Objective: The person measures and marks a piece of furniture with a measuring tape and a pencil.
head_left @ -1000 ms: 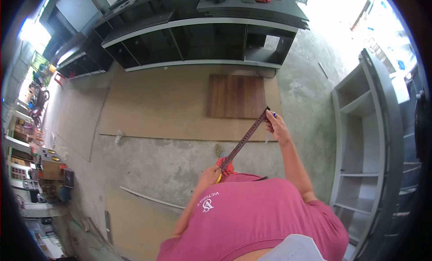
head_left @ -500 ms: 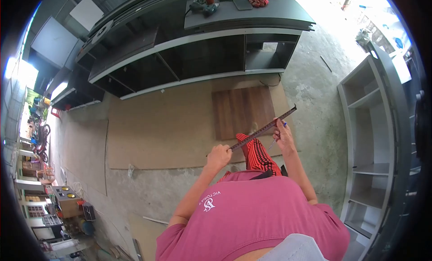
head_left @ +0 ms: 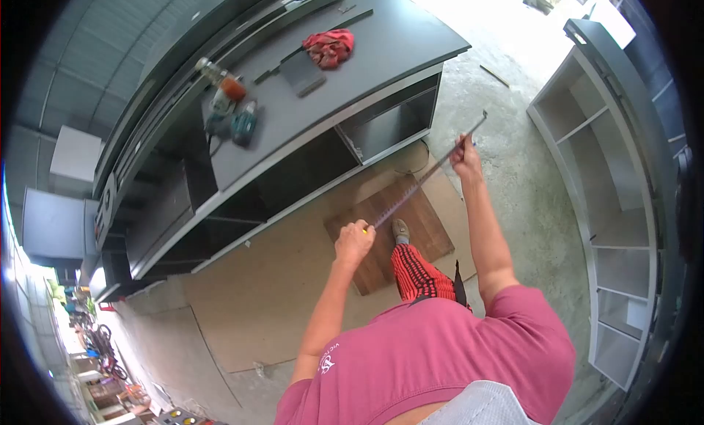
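Note:
A dark tape measure blade (head_left: 411,192) stretches slantwise between my two hands, its hooked tip pointing up and away past the right one. My left hand (head_left: 354,242) is closed round the tape measure's body, of which only a yellow bit shows. Farther along, my right hand (head_left: 466,159) pinches the blade a little short of the hook. A small blue end, perhaps of a pen, sticks out beside those fingers. Below the tape lies a brown wood-grain board (head_left: 427,223), with my shoe (head_left: 400,231) on it.
A long dark cabinet (head_left: 293,179) lies ahead, carrying a teal power drill (head_left: 243,124), a bottle with orange contents (head_left: 233,88) and a red cloth (head_left: 330,49). An open grey shelf unit (head_left: 612,198) stands at the right. Brown sheeting (head_left: 220,315) covers part of the concrete floor.
My hands have moved farther apart, with more blade showing between them. The right hand has reached forward. My view has turned and come nearer the cabinet, and my shoe now shows on the board.

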Tool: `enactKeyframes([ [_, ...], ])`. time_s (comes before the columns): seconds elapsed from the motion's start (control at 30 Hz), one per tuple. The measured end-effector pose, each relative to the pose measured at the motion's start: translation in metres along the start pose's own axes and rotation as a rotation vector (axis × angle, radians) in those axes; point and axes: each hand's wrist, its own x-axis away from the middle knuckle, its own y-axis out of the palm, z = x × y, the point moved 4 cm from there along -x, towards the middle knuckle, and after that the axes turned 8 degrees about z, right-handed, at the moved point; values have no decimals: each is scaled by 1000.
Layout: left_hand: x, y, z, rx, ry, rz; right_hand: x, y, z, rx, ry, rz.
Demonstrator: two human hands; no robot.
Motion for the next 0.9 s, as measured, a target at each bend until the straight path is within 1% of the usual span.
enactKeyframes([
  [0.03,-27,-14,7,-27,-7,38,-31,20,-10,-19,11,53],
  [0.07,-52,-25,13,-35,-4,18,-66,38,-18,-30,11,35],
  [0.1,-68,-34,19,-52,4,56,-95,48,-27,-40,11,16],
  [0.13,-77,-41,25,-66,11,94,-114,57,-36,-47,13,36],
  [0.2,-105,-53,31,-78,14,97,-150,82,-53,-48,18,66],
  [0.27,-123,-59,31,-88,14,122,-172,96,-72,-92,-55,124],
  [0.37,-137,-59,21,-90,12,138,-191,105,-88,-90,-14,118],
  [0.4,-139,-60,21,-93,15,138,-196,107,-87,-68,29,85],
  [0.5,-144,-56,23,-75,-4,121,-210,111,-84,-113,9,70],
  [0.53,-146,-54,25,-66,18,128,-216,109,-84,-132,-38,79],
  [0.57,-149,-54,27,-57,41,136,-221,107,-86,-138,-39,75],
  [0.63,-155,-54,30,-58,40,123,-225,106,-92,-151,-88,77],
  [0.67,-158,-54,30,-65,32,111,-227,106,-94,-114,-76,40],
  [0.7,-160,-54,28,-71,25,98,-227,107,-94,-120,-79,39],
  [0.77,-165,-54,28,-71,32,100,-230,109,-94,-38,-44,48],
  [0.9,-168,-56,24,-70,31,108,-226,112,-90,-50,-69,68],
])
